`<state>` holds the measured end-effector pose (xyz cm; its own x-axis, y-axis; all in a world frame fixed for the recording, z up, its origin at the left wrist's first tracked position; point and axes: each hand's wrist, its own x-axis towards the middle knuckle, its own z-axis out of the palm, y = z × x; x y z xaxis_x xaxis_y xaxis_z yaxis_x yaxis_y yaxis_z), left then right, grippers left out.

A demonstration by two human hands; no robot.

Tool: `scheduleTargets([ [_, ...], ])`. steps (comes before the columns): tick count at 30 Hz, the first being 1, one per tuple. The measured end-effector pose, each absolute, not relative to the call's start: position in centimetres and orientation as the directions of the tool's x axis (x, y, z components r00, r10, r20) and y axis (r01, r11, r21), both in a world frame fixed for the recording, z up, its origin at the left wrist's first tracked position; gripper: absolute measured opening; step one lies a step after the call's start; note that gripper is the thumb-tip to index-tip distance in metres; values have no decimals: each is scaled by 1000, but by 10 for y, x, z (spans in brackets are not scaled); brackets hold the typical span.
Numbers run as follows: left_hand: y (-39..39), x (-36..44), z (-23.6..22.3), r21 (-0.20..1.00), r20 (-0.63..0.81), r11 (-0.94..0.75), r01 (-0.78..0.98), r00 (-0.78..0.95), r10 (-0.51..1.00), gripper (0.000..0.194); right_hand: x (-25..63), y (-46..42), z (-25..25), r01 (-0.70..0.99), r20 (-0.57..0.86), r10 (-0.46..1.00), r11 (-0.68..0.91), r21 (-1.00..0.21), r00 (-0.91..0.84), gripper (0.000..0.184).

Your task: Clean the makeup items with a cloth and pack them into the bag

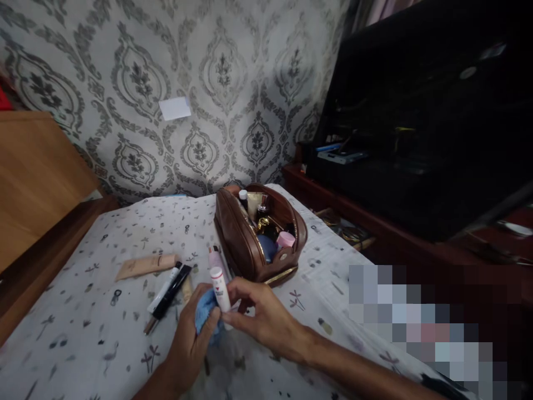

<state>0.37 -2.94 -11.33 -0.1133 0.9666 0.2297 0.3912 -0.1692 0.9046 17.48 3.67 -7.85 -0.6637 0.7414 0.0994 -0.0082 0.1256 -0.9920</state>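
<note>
Clutching blue cloth [203,311], the left hand [191,330] partly hides it.

Bare left hand [192,329], bare right hand [266,312], slender fingers [241,286], slim uncovered right forearm [353,362], narrow bare wrist [306,341]

The left hand [189,333] holds a bunched blue cloth [202,316] beside a small white tube [220,291], steadied by the right hand's [266,311] fingertips. Beyond, an open brown bag [237,233] of cosmetics stands on printed white fabric [133,233]; a beige tube [147,265] lies to its left.
</note>
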Motion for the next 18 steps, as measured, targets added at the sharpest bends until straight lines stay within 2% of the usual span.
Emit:
scheduleTargets([
  [2,-28,2,-112,883,252,-227,412,-6,968,37,185,43,-58,-10,143,750,180,-984,-645,24],
  [6,-25,0,-119,842,243,-259,472,96,965,30,207,71,-12,-6,193,773,238,-971,-604,27],
  [8,-25,1,-123,822,257,-286,492,129,958,29,218,94,6,103,227,798,338,-935,-559,28],
  [10,-25,1,-127,800,275,-303,517,131,952,28,227,121,19,313,227,834,421,-851,-503,23],
  [12,-26,1,-130,768,293,-321,553,143,946,26,233,147,26,516,209,869,442,-733,-448,17],
  [14,-26,0,-133,728,323,-357,585,166,932,25,233,164,29,729,160,900,424,-537,-405,10],
  [16,-25,0,-135,688,358,-395,609,189,914,24,229,171,32,868,116,925,380,-320,-362,17],
  [18,-24,0,-135,657,392,-421,626,193,899,24,221,168,34,925,90,933,358,-128,-349,31],
])
